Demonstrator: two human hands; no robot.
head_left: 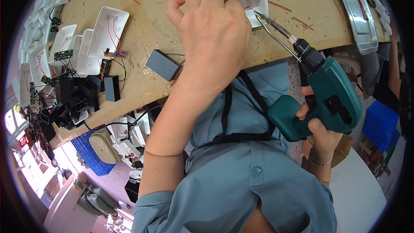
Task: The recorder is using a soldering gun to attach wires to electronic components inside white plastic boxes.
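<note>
My left hand (215, 36) is closed on a white plastic housing (257, 1) over the front part of the bench, and its back hides much of the housing. A bit of red wire shows inside it. In my right hand (321, 133) is a green soldering gun (334, 88), gripped by its handle with fingers around the trigger. Its hot tip and a thin curved metal feed tube point up-left and meet at the housing's near right edge; whether they touch it I cannot tell. A dark grey box (163, 65) with a black lead lies beside my left wrist.
At the left, white housings (108, 32) with red wires and small circuit boards are piled beside black boxes (112, 88) and tangled leads. A metal tray (355, 15) lies at the bench's right. Copper-coloured strips (302, 22) are scattered on the bench (159, 8). Below stands a blue basket (90, 153).
</note>
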